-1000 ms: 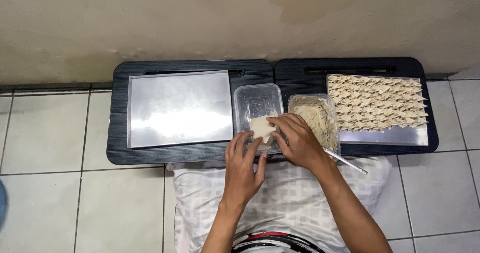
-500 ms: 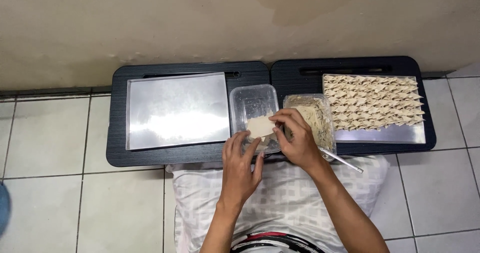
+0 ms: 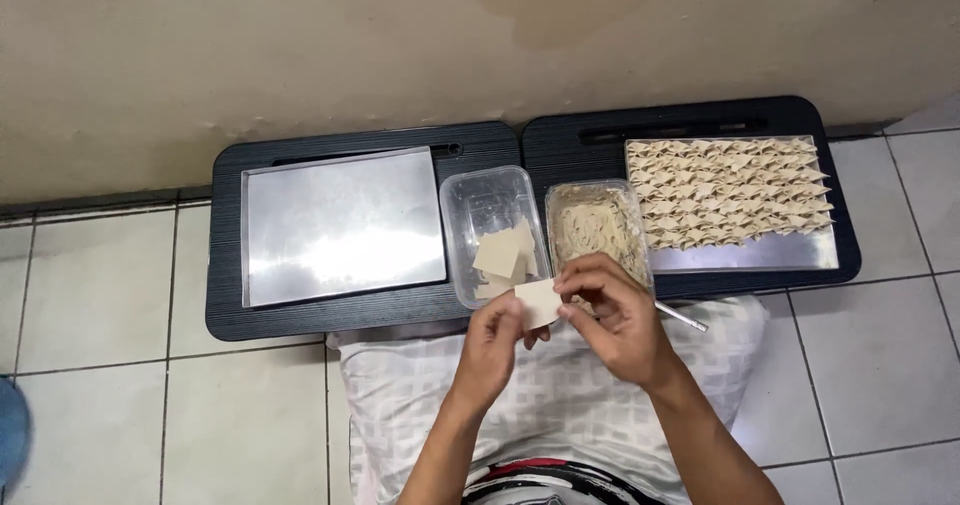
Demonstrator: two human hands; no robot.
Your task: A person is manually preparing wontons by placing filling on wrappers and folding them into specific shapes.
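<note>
1. Wrapper (image 3: 540,302): one pale square sheet, held in the air between both hands, just off the near edge of the left tabletop (image 3: 330,317) and above the checked pillow (image 3: 560,415) on the lap.
2. Left hand (image 3: 492,350): fingers pinched on the wrapper's near-left part; thumb and fingertips meet on the sheet.
3. Right hand (image 3: 615,320): fingers curled together over the wrapper's right edge, touching it. A thin metal utensil (image 3: 682,317) sticks out to the right from under this hand; how it is gripped cannot be told.
4. Key relation: the wrapper lies between the hands and touches both. It has no clear long axis; it tilts slightly, upper edge toward the containers.
5. Wrapper tub (image 3: 495,233): clear, at the left tabletop's right near corner, directly beyond the left hand, loose sheets inside.
6. Filling tub (image 3: 597,227): at the right tabletop's (image 3: 700,120) left near corner, directly beyond the right hand, which is the nearer one.
7. Bare tray (image 3: 342,225): left tabletop, well left of the hands.
8. Filled tray (image 3: 770,253): right tabletop, rows of folded dumplings (image 3: 730,190) on it.
</note>
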